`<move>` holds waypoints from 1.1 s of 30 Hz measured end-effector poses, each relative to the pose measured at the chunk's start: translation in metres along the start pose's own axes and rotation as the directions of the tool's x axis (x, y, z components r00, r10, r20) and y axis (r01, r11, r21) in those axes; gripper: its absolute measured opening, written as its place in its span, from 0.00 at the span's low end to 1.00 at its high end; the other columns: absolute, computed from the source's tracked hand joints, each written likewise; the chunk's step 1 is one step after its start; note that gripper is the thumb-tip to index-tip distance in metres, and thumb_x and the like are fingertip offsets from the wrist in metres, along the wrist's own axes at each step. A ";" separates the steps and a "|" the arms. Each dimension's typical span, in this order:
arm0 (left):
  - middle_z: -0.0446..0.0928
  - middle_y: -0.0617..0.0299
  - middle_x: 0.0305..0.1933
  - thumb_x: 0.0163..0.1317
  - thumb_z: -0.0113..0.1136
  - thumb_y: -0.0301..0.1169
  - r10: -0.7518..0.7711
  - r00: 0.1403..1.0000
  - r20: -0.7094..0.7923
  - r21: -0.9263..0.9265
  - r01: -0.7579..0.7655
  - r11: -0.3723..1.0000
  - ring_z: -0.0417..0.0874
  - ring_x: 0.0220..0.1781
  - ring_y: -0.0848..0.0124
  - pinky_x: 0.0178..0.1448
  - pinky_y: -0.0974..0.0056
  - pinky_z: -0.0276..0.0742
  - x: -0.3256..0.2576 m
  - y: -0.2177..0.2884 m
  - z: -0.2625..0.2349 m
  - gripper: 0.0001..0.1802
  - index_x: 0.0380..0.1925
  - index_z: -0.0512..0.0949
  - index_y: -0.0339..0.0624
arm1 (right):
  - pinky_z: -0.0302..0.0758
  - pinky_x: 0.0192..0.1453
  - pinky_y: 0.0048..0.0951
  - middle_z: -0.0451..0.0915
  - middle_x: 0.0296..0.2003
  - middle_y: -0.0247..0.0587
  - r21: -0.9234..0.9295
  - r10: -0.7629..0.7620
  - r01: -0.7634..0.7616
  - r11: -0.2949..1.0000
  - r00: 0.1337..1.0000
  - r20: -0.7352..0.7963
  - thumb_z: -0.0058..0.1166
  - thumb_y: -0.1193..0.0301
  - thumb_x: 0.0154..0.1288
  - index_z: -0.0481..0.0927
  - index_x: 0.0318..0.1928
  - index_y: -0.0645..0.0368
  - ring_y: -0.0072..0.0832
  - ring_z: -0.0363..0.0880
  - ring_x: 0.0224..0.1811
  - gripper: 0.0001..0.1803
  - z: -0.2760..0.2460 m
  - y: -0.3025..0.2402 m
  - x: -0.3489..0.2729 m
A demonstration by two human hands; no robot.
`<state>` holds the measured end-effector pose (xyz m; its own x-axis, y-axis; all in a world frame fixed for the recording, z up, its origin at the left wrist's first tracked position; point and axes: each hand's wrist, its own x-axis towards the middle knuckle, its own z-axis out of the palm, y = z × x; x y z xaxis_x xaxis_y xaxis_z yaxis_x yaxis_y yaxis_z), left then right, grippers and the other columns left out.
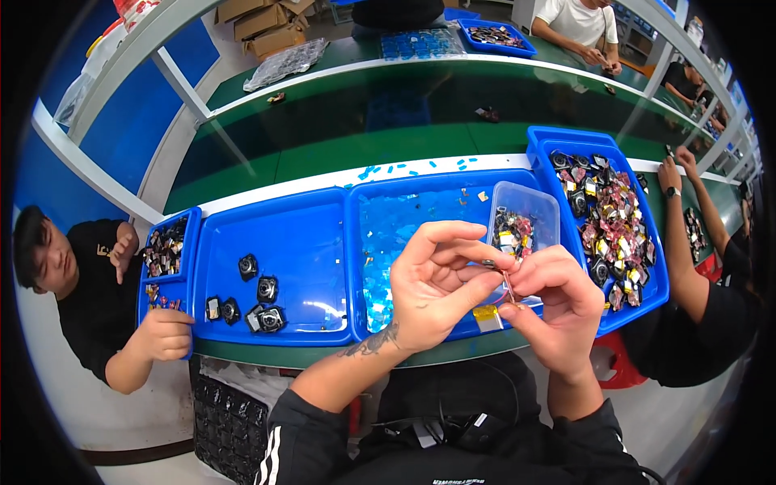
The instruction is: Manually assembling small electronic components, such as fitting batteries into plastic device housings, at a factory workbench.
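My left hand (436, 295) and my right hand (562, 303) meet above the blue tray (388, 187) in front of me. Between the fingertips of both is a small circuit board with thin reddish wires (508, 287); fingers partly hide it. Below it hangs a yellow-and-silver flat battery (487, 318), apparently on these wires. The tray below holds many bits of blue film (396, 234). Just behind my hands, a clear plastic box (527, 198) contains small electronic parts with yellow and white pieces.
Left stands a blue tray (283, 218) with several black camera-like modules (267, 288). Right, another blue tray (537, 153) is heaped with electronic parts (610, 218). Co-workers sit on both sides; the left one's hand (166, 333) is at a small parts tray (194, 242). A white rail (307, 184) crosses behind.
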<state>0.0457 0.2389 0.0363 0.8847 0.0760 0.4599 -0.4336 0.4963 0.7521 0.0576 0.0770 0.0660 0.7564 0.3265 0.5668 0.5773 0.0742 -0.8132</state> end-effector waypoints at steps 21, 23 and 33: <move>0.78 0.52 0.38 0.55 0.60 0.12 -0.106 0.993 -0.054 -0.053 0.103 0.993 0.84 0.41 0.67 0.43 0.64 0.84 -0.003 -0.002 0.007 0.25 0.53 0.67 0.33 | 0.75 0.41 0.23 0.77 0.36 0.40 0.437 0.322 -0.243 0.866 0.939 -0.116 0.59 0.83 0.59 0.72 0.41 0.65 0.21 0.77 0.37 0.11 -0.007 0.008 -0.013; 0.78 0.53 0.38 0.56 0.61 0.13 -0.183 0.975 -0.129 -0.045 0.178 0.983 0.83 0.40 0.69 0.44 0.64 0.85 -0.002 -0.001 0.009 0.23 0.52 0.67 0.33 | 0.77 0.43 0.23 0.77 0.36 0.40 0.548 0.447 -0.365 0.753 0.895 -0.018 0.57 0.81 0.61 0.71 0.44 0.66 0.21 0.78 0.37 0.12 -0.010 0.005 -0.010; 0.76 0.55 0.39 0.56 0.61 0.13 -0.172 0.972 -0.160 -0.050 0.166 0.985 0.81 0.42 0.71 0.45 0.67 0.82 0.002 -0.004 0.011 0.21 0.49 0.68 0.33 | 0.78 0.48 0.25 0.77 0.40 0.41 0.402 0.371 -0.310 0.861 0.925 -0.081 0.57 0.85 0.57 0.72 0.47 0.67 0.25 0.80 0.43 0.17 -0.007 0.014 -0.007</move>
<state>0.0472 0.2276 0.0388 0.9619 0.1269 0.2422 -0.2717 0.5446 0.7935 0.0630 0.0691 0.0514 0.9390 0.2529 0.2332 0.1389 0.3414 -0.9296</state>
